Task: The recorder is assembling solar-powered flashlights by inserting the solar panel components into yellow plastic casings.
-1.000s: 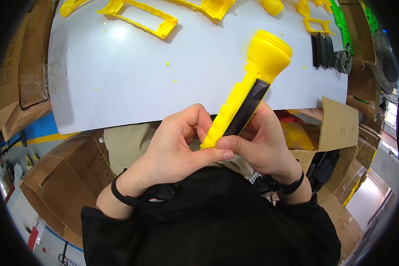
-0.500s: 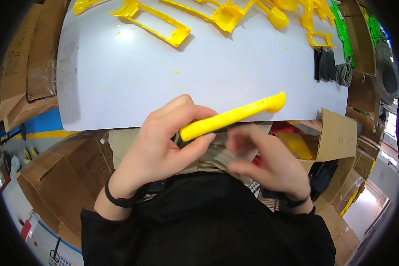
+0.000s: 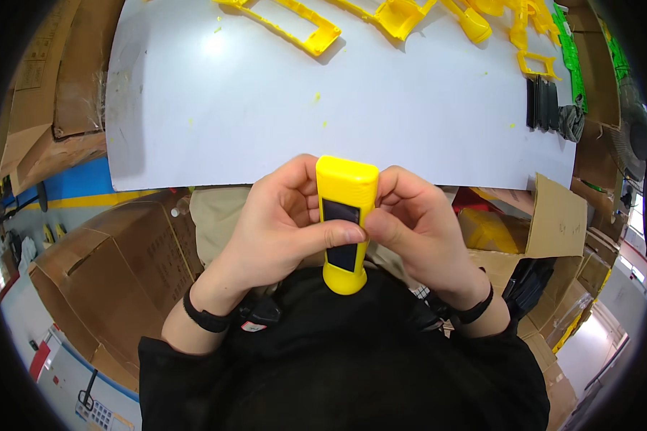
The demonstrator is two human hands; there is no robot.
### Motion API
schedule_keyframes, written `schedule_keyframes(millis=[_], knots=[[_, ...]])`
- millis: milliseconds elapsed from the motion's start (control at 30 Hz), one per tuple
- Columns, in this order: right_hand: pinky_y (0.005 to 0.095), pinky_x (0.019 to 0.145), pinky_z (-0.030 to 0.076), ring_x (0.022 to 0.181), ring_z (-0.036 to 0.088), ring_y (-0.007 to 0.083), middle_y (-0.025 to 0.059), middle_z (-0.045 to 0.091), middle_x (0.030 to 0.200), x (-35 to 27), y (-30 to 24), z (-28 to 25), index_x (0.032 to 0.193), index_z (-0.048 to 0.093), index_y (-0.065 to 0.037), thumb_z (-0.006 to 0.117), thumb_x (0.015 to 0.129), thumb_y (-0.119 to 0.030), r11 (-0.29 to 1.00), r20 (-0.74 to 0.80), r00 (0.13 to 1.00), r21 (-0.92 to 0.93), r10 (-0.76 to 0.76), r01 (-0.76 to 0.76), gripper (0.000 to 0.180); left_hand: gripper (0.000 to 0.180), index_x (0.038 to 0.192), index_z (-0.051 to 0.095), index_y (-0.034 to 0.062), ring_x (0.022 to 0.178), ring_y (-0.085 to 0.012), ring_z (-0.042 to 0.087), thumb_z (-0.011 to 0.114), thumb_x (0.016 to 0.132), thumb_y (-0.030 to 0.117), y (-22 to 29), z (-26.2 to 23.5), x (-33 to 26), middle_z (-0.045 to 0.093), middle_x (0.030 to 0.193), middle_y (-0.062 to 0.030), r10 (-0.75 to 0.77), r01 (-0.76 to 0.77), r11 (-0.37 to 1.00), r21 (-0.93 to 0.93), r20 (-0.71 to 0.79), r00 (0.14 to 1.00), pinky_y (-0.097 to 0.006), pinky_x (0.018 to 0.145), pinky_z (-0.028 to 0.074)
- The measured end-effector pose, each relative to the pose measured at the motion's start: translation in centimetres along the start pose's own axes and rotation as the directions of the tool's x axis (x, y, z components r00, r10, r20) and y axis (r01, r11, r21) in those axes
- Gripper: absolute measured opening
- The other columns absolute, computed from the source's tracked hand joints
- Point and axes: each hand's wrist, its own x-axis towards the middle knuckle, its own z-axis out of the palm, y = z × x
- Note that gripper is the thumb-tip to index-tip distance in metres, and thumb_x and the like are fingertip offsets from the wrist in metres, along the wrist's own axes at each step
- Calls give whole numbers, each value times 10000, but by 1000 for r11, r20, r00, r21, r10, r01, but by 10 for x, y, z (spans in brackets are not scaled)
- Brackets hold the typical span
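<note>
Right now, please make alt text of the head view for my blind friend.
A left hand and a right hand hold a yellow casing with a black panel in front of a black shirt. Beyond, yellow parts lie on a white table; cardboard boxes stand at both sides.

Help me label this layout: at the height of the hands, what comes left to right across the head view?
Brown cardboard box → left hand → yellow piece with a black panel → right hand → tan cardboard flap.
</note>
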Motion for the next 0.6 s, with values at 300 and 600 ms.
schedule_keyframes(millis=[300, 600], knots=[[185, 707, 441, 814, 521, 19, -17, 552, 901, -10, 18, -17, 1022, 517, -30, 591, 945, -134, 990, 104, 992, 110, 76, -87, 149, 363, 1108, 576, -11, 903, -87, 626, 751, 791, 16, -24, 5, -10, 657, 1000, -45, 17, -20, 999, 50, 43, 999, -253, 811, 517], [183, 697, 425, 786, 493, 8, -29, 542, 866, -9, 38, -31, 987, 516, -34, 576, 958, -162, 976, 121, 990, 193, 78, -101, 144, 328, 1096, 581, -10, 868, -86, 639, 735, 807, 18, -30, 6, -3, 665, 979, -41, -53, 52, 997, 61, 12, 999, -244, 776, 526]])
